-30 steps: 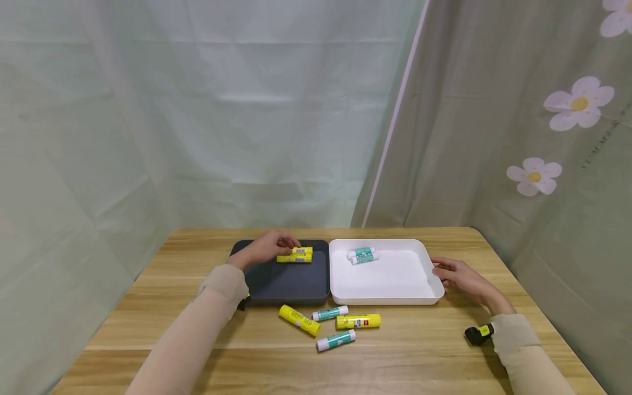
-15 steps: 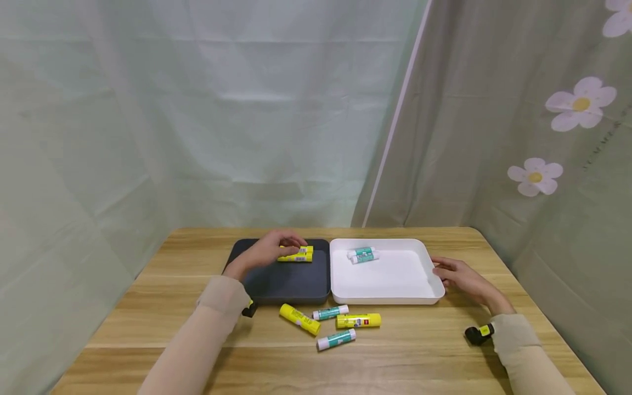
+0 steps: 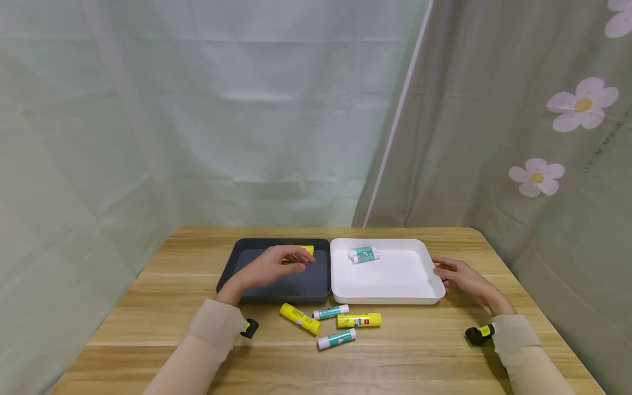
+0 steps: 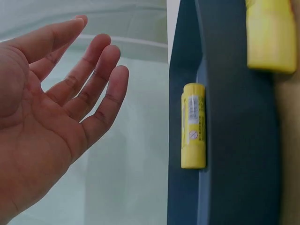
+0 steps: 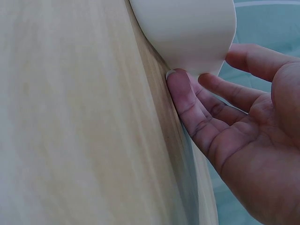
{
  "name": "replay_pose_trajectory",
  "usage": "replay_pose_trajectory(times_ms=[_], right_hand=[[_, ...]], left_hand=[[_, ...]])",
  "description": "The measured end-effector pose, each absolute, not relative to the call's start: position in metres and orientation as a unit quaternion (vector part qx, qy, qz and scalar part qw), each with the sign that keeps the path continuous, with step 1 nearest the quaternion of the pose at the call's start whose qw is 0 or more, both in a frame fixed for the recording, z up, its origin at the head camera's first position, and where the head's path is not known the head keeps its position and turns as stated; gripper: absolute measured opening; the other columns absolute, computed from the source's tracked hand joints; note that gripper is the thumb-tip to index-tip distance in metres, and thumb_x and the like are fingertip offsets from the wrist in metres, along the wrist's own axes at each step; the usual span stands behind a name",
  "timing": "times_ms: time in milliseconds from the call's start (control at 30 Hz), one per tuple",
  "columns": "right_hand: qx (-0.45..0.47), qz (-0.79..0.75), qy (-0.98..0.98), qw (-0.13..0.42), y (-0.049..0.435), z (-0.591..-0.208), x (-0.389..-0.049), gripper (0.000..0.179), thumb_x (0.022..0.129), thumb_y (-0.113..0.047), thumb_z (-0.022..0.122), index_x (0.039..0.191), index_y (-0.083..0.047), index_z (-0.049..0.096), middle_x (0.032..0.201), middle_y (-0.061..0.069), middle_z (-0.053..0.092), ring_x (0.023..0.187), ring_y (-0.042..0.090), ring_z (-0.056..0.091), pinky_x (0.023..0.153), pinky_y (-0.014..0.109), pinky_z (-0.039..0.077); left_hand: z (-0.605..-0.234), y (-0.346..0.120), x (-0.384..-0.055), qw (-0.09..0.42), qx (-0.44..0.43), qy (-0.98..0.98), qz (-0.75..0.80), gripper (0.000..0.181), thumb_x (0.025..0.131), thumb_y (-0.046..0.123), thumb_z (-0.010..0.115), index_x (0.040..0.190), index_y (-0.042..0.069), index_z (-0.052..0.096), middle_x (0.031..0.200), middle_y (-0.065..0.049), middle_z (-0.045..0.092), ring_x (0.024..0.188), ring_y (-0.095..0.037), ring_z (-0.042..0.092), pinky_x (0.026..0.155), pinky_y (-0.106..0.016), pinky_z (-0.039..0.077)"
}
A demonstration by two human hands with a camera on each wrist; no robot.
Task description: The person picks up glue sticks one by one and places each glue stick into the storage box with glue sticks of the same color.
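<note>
Palm empty and fingers loosely bent, my left hand (image 3: 269,266) hovers over the dark tray (image 3: 303,288). Yellow glue sticks (image 4: 193,126) lie in that tray, partly hidden behind the hand in the head view. My right hand (image 3: 461,278) touches the right side of the white tray (image 3: 395,282). In the right wrist view its fingers (image 5: 183,91) rest against the tray's outer wall near the tabletop. Two white-and-teal glue sticks (image 3: 365,257) lie side by side at the back of the white tray.
In front of the trays lie a slanted yellow glue stick (image 3: 300,319), another yellow one (image 3: 359,320), and two white-and-teal glue sticks (image 3: 337,339). They sit on the wooden table (image 3: 410,356). A pale curtain (image 3: 276,120) hangs behind it.
My left hand has come away from the yellow glue sticks in the dark tray and moved toward me, fingers now apart from them. The right hand has stayed at the white tray.
</note>
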State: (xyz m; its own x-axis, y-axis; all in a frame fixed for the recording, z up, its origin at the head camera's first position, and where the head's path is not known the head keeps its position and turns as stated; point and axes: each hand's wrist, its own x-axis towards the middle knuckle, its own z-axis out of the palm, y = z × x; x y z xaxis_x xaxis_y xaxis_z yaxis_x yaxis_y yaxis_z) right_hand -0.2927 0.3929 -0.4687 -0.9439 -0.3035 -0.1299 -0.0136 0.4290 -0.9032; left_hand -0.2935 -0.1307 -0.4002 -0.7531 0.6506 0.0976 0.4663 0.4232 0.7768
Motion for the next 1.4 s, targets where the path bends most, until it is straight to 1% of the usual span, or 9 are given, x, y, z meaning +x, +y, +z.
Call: replay_pose_trajectory(times_ms=[100,300,400,500,733,867,1133,1267,1400], right_hand=[[-0.097,-0.525,0.834,0.138,0.393,-0.469,-0.293,0.067,0.108,-0.021,0.057,0.157,0.014,0.027,0.142,0.035,0.051,0.106,0.015,0.063,0.085,0.028,0.056],[-0.095,-0.521,0.837,0.136,0.395,-0.47,-0.294,0.067,0.108,-0.022,0.057,0.157,0.013,0.028,0.142,0.034,0.051,0.105,0.014,0.063,0.086,0.027,0.056],[-0.096,-0.524,0.835,0.136,0.394,-0.47,-0.294,0.067,0.108,-0.022,0.058,0.156,0.014,0.029,0.14,0.032,0.052,0.103,0.013,0.062,0.084,0.027,0.055],[-0.099,-0.522,0.836,0.137,0.395,-0.47,-0.294,0.067,0.108,-0.022,0.057,0.156,0.015,0.028,0.14,0.031,0.052,0.103,0.013,0.061,0.085,0.026,0.055],[-0.092,-0.515,0.842,0.135,0.396,-0.47,-0.295,0.068,0.108,-0.024,0.058,0.157,0.012,0.028,0.144,0.034,0.049,0.108,0.013,0.061,0.087,0.026,0.055],[-0.093,-0.514,0.842,0.136,0.396,-0.47,-0.295,0.068,0.108,-0.024,0.058,0.157,0.013,0.028,0.141,0.033,0.052,0.106,0.014,0.062,0.086,0.027,0.055],[-0.094,-0.512,0.844,0.133,0.396,-0.47,-0.294,0.068,0.108,-0.024,0.058,0.157,0.013,0.028,0.141,0.032,0.052,0.105,0.013,0.062,0.085,0.026,0.055],[-0.096,-0.513,0.843,0.133,0.395,-0.47,-0.294,0.068,0.108,-0.023,0.058,0.156,0.014,0.028,0.139,0.031,0.053,0.104,0.013,0.062,0.085,0.027,0.055],[-0.093,-0.511,0.844,0.132,0.395,-0.47,-0.294,0.068,0.108,-0.024,0.058,0.157,0.013,0.029,0.139,0.031,0.054,0.104,0.012,0.062,0.085,0.027,0.055]], left_hand=[[-0.403,-0.131,-0.285,0.115,0.341,0.831,0.423,0.026,0.105,0.019,0.064,0.13,0.014,0.071,0.123,-0.002,0.07,0.113,-0.021,0.065,0.093,-0.035,0.055],[-0.406,-0.128,-0.274,0.101,0.355,0.835,0.408,0.026,0.105,0.02,0.065,0.129,0.014,0.071,0.118,0.003,0.07,0.109,-0.017,0.066,0.091,-0.035,0.054],[-0.408,-0.127,-0.268,0.103,0.358,0.837,0.4,0.026,0.105,0.019,0.064,0.129,0.015,0.071,0.117,0.005,0.07,0.108,-0.015,0.065,0.09,-0.035,0.055],[-0.411,-0.126,-0.262,0.106,0.362,0.837,0.396,0.025,0.105,0.018,0.064,0.129,0.015,0.071,0.116,0.005,0.07,0.107,-0.013,0.065,0.089,-0.035,0.055],[-0.415,-0.118,-0.249,0.121,0.377,0.822,0.41,0.025,0.106,0.019,0.063,0.13,0.013,0.07,0.118,-0.01,0.071,0.104,-0.014,0.064,0.087,-0.034,0.055],[-0.416,-0.113,-0.245,0.128,0.378,0.82,0.41,0.025,0.106,0.019,0.063,0.13,0.013,0.07,0.117,-0.01,0.071,0.102,-0.012,0.064,0.086,-0.032,0.054],[-0.415,-0.098,-0.233,0.141,0.39,0.834,0.364,0.025,0.104,0.013,0.066,0.128,0.013,0.072,0.113,-0.004,0.071,0.094,-0.007,0.062,0.08,-0.026,0.054],[-0.414,-0.088,-0.224,0.166,0.393,0.839,0.338,0.026,0.102,0.013,0.068,0.127,0.013,0.073,0.114,0.0,0.073,0.091,-0.002,0.062,0.081,-0.024,0.053],[-0.414,-0.082,-0.216,0.186,0.396,0.843,0.312,0.025,0.101,0.014,0.069,0.126,0.014,0.074,0.115,0.003,0.074,0.095,0.001,0.062,0.083,-0.023,0.053]])
